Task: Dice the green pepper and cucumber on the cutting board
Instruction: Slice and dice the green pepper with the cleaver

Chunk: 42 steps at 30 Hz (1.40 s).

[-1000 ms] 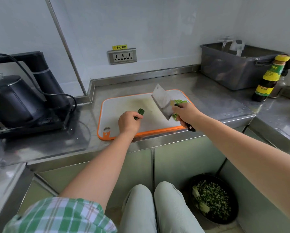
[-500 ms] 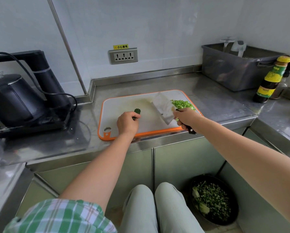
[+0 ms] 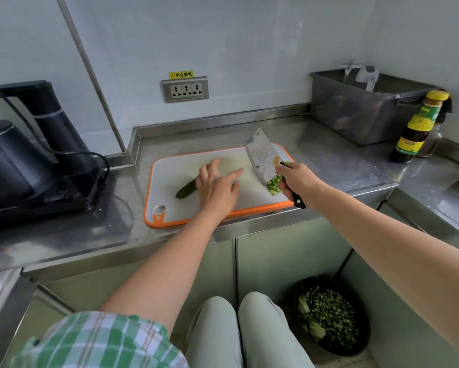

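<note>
- Change: half a second ago the left hand [image 3: 217, 187] was curled round the cucumber stub [image 3: 187, 189]; now it has let go and reaches right across the middle of the frame, towards the knife.
- Cucumber stub now lies loose on the cutting board [image 3: 169, 168], left of centre, its right end hidden behind the left hand. Contact there is unclear, possibly just beside the palm.
- Knife [image 3: 262, 159] has tipped up: blade tilted, tip toward the upper right, lower edge at the diced green bits [image 3: 274, 185].
- Diced pile has moved from the board's upper right to its lower right edge, just beside the right hand [image 3: 298, 181].
- Meaning for the task: cutting is paused and this looks like gathering or clearing dice. The stub remains uncut, so the dicing is not finished.
- Left fingers: straight and spread wide, holding nothing, hovering over or resting lightly on bare board.
- Right fingers: wrapped tight round the black knife handle, firm grip, thumb near the blade's heel.
- Floor bin [image 3: 332, 318] at lower right holds chopped greens.
</note>
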{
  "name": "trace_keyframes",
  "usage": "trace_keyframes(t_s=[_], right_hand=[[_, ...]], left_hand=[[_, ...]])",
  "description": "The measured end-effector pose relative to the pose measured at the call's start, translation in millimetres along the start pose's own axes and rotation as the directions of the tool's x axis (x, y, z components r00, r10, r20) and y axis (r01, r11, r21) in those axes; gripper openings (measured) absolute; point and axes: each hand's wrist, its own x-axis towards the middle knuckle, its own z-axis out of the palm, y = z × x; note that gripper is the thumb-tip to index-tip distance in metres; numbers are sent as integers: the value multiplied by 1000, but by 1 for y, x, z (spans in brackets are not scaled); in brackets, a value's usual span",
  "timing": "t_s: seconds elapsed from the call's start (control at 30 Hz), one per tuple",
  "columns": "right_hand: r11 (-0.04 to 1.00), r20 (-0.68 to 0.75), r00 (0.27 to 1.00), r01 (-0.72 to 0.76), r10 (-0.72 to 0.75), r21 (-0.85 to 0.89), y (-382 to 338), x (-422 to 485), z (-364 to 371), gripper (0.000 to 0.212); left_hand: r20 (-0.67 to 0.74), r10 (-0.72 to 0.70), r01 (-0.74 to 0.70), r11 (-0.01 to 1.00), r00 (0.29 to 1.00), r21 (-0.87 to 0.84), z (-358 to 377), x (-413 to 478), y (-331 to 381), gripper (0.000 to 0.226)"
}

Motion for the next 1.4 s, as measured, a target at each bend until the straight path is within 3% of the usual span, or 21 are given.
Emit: trace_keyframes(t_s=[0.13,0.37,0.53,0.63,0.83,0.97,1.1,1.23,1.33,1.4], right_hand=[[997,4,999,-33,33,67,3,2,-12,21],[991,-24,999,-21,24,134,8,6,-31,19],[992,-37,999,0,5,126,5,9,-34,20],[992,-39,999,18,-13,123,3,6,-31,19],[994,-47,999,27,-22,110,2,4,-27,19],[993,-43,999,24,-19,118,2,3,-26,21],[998,-38,999,33,-31,47,2,4,-23,23],[1000,16,1000,18,-19,26,-3,0,-12,20],[998,145,989,-18,27,-62,-7,-7,1,27],[982,221,973,-25,67,-188,-5,-9,10,28]], left_hand=[[73,127,-126,992,989,-13,19,15,41,43],[188,2,-12,999,982,53,37,33,59,38],[20,75,-75,997,997,-10,32,34,56,23],[-49,42,-44,998,998,-42,25,37,54,15],[-64,-80,67,980,995,-189,22,42,62,22],[-48,-24,15,984,999,-180,23,46,58,34],[-92,-23,9,989,995,-149,21,44,48,11],[-168,-101,93,994,981,-55,6,37,33,32],[-212,-192,210,976,958,63,-7,32,8,25],[-154,-297,317,940,942,126,-14,26,-12,30]])
